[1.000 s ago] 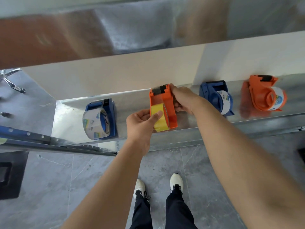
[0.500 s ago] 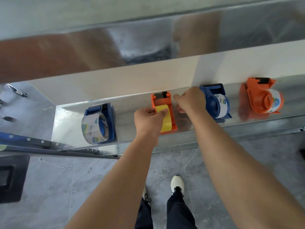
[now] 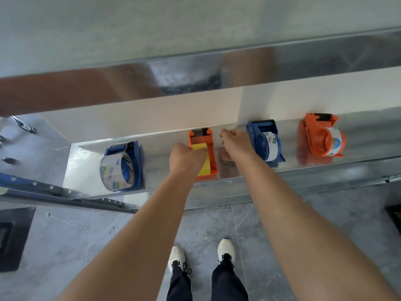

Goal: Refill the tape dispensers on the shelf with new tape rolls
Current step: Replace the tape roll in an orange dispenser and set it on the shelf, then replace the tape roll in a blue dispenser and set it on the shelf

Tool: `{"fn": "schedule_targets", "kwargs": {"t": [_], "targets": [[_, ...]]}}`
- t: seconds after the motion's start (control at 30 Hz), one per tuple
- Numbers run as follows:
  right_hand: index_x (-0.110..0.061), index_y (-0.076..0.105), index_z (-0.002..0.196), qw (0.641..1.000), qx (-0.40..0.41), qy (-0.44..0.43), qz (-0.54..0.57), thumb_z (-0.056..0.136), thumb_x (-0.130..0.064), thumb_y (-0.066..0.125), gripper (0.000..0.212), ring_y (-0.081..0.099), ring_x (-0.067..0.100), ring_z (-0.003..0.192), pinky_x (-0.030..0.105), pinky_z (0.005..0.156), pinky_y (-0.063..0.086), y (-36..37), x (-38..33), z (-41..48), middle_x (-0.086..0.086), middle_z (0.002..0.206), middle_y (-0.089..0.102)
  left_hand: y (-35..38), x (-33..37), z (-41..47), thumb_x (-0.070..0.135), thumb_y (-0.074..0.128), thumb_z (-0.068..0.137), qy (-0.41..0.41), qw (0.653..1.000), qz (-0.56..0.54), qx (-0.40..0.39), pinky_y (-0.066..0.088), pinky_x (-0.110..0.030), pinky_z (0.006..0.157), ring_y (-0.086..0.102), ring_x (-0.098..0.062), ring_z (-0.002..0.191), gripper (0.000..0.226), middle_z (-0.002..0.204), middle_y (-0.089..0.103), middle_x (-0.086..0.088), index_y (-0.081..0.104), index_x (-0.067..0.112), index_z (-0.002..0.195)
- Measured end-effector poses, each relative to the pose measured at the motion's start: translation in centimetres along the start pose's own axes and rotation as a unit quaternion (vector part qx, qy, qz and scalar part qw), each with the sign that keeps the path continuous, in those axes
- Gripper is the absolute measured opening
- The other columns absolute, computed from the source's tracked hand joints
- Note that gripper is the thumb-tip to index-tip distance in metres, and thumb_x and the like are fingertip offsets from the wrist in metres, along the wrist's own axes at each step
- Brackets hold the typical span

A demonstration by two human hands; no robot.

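Several tape dispensers lie on a shiny metal shelf [image 3: 82,161]. An orange dispenser [image 3: 211,148] holding a yellow tape roll [image 3: 205,164] rests in the middle. My left hand [image 3: 185,159] grips the yellow roll at its left side. My right hand [image 3: 235,143] hovers just right of that dispenser, fingers loosely curled, holding nothing. At the left lies a blue dispenser [image 3: 135,166] with a clear printed roll [image 3: 112,172]. Right of my hands are a blue dispenser [image 3: 263,137] and an orange dispenser [image 3: 319,137], each with a white roll.
The shelf's front lip [image 3: 282,181] runs across at arm level, with a white back wall [image 3: 152,114] behind the dispensers. Grey tiled floor [image 3: 97,235] and my white shoes [image 3: 225,249] lie below. A dark mat [image 3: 13,237] sits at the left.
The orange dispenser with the yellow roll went from held up in both hands down onto the shelf. My right hand let go of it and drew slightly right.
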State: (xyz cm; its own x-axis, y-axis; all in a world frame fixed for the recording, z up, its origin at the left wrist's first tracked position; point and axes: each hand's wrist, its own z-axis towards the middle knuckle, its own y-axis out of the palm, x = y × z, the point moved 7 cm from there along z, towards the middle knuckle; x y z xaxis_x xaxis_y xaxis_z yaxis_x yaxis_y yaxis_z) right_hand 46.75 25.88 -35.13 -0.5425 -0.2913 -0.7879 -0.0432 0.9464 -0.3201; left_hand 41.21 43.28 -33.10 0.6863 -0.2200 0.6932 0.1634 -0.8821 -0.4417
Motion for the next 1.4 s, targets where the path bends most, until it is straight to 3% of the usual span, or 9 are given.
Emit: {"fn": "schedule_targets", "kwargs": {"t": [0.17,0.27,0.37,0.47,0.57,0.7,1.2,1.3,1.4], "targets": [[-0.015,0.064,0.113,1.0,-0.021,-0.011,-0.015,0.107,-0.039,0.041,0.034,0.062,0.019,0.09,0.04,0.08,0.06,-0.5,-0.5,-0.9,0.008,0.104,0.064,-0.7,1.6,-0.6,0.042,0.068,0.088,0.009,0.998,0.068,-0.016,0.047,-0.034,0.073,0.063,-0.029,0.084,0.037,0.086,0.063,-0.006,0.061,0.007,0.097],[-0.006,0.065,0.117,1.0,-0.023,-0.014,0.002,0.106,-0.04,0.042,0.043,0.059,0.019,0.084,0.055,0.092,0.059,-0.9,-0.8,-1.1,0.004,0.091,0.06,-1.6,2.5,-1.3,0.051,0.059,0.097,0.037,0.999,0.021,-0.005,0.048,-0.032,0.077,0.064,-0.024,0.097,0.047,0.105,0.066,-0.002,0.063,0.014,0.125],[-0.011,0.066,0.114,0.999,-0.036,-0.017,-0.002,0.108,-0.045,0.038,0.044,0.06,0.02,0.086,0.056,0.096,0.057,-1.3,-1.7,-1.8,0.0,0.089,0.058,-2.5,3.6,-2.9,0.043,0.046,0.108,0.026,0.998,-0.057,-0.007,0.044,-0.033,0.085,0.053,-0.01,0.084,0.022,0.093,0.056,0.01,0.062,0.028,0.11],[-0.016,0.064,0.126,0.998,-0.045,-0.03,-0.017,0.108,-0.05,0.035,0.048,0.062,0.024,0.101,0.052,0.097,0.056,-1.5,-2.8,-2.8,-0.002,0.097,0.059,-3.2,4.1,-4.6,0.047,0.043,0.109,0.014,0.995,-0.098,-0.012,0.04,-0.047,0.117,0.054,-0.026,0.124,0.046,0.129,0.055,0.0,0.054,0.023,0.148],[-0.016,0.065,0.121,0.997,-0.053,-0.048,-0.017,0.107,-0.049,0.035,0.046,0.062,0.023,0.101,0.053,0.099,0.055,-1.7,-4.2,-3.9,-0.002,0.098,0.06,-3.9,4.5,-6.0,0.05,0.042,0.109,0.017,0.995,-0.102,-0.003,0.035,-0.052,0.122,0.047,-0.032,0.141,0.055,0.157,0.048,-0.01,0.049,0.021,0.154],[-0.025,0.059,0.096,0.995,-0.06,-0.076,-0.034,0.108,-0.047,0.033,0.036,0.062,0.019,0.09,0.052,0.098,0.055,-1.9,-5.7,-6.0,0.0,0.093,0.061,-4.7,5.3,-8.0,0.048,0.042,0.109,0.038,0.992,-0.121,-0.005,0.033,-0.051,0.124,0.044,-0.031,0.144,0.053,0.161,0.045,-0.009,0.049,0.024,0.155],[-0.02,0.061,0.103,0.986,-0.037,-0.152,-0.051,0.108,-0.049,0.034,0.04,0.063,0.025,0.104,0.054,0.1,0.054,-3.4,-7.3,-15.3,-0.003,0.096,0.06,-6.5,3.3,-13.5,0.048,0.045,0.108,0.069,0.984,-0.155,-0.058,0.029,-0.05,0.125,0.043,-0.028,0.145,0.053,0.159,0.048,-0.005,0.05,0.02,0.153],[-0.019,0.062,0.105,0.986,-0.027,-0.159,-0.049,0.107,-0.05,0.034,0.042,0.063,0.026,0.104,0.055,0.1,0.054,-4.6,-6.9,-17.2,-0.001,0.099,0.061,-6.6,2.9,-14.5,0.049,0.045,0.108,0.072,0.983,-0.159,-0.059,0.032,-0.05,0.123,0.048,-0.028,0.136,0.051,0.149,0.054,-0.005,0.051,0.022,0.151],[-0.015,0.065,0.113,0.986,-0.01,-0.161,-0.043,0.107,-0.051,0.036,0.047,0.063,0.024,0.103,0.055,0.099,0.055,-6.4,-6.6,-18.4,-0.002,0.1,0.062,-6.3,2.7,-15.7,0.046,0.047,0.108,0.073,0.982,-0.163,-0.059,0.037,-0.044,0.113,0.056,-0.021,0.106,0.036,0.109,0.06,0.004,0.056,0.027,0.137]]}}
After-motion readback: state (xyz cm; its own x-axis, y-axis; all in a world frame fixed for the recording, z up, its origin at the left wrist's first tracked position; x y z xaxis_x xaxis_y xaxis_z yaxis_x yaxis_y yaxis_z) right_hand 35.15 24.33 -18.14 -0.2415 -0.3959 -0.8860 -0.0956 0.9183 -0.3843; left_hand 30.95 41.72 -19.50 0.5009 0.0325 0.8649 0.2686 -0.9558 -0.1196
